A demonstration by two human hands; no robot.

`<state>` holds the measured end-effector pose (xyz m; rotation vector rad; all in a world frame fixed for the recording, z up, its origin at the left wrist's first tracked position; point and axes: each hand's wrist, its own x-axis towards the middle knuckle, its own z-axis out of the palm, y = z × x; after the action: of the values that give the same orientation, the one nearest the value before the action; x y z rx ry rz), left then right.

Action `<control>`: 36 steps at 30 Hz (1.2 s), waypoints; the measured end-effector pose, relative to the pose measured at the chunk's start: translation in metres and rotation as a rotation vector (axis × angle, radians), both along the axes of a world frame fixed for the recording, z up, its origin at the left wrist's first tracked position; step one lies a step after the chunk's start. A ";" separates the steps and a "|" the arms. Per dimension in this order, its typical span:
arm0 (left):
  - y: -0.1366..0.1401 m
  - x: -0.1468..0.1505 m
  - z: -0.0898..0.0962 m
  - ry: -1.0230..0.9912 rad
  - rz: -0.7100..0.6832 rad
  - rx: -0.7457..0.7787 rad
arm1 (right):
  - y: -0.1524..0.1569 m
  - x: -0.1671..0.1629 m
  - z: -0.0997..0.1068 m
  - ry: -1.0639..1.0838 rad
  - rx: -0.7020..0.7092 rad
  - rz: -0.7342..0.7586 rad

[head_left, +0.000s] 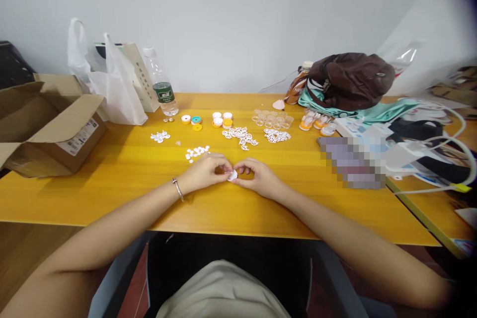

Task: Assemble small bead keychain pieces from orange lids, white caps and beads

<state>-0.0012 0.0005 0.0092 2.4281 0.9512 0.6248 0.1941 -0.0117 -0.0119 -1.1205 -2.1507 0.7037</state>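
Between my two hands, just above the table, is a small round white plastic piece [232,175]. My left hand [209,171], with a bracelet at the wrist, pinches its left edge. From the other side, the thumb and fingers of my right hand [259,176] grip it too. Just beyond my left hand lie several small white caps [197,152]. Farther back are a heap of white leaf-shaped cut-out pieces [240,134] and a second heap of white openwork pieces [277,135]. Clear round cups [273,119] stand behind these.
White and orange round parts [222,120] sit mid-table, with white discs [160,136] to their left. An open cardboard box [74,129], a plastic bag [119,89] and a water bottle [164,90] stand left. On the right are a brown bag [352,79], a blurred-out flat item [350,161] and cables.
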 end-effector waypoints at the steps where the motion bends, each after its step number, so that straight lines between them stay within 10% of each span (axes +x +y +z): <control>1: 0.000 0.000 0.000 -0.003 0.001 -0.004 | 0.000 0.000 -0.001 0.001 0.002 0.002; 18: 0.003 -0.003 -0.003 -0.121 -0.008 -0.246 | 0.000 0.002 -0.003 0.026 0.022 0.017; 36: -0.017 -0.014 -0.003 -0.063 -0.084 -0.021 | -0.008 0.002 -0.001 0.062 0.107 0.061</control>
<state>-0.0148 -0.0166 0.0064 2.4014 0.8220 0.6534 0.1965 -0.0196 -0.0127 -0.9689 -2.1513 0.6343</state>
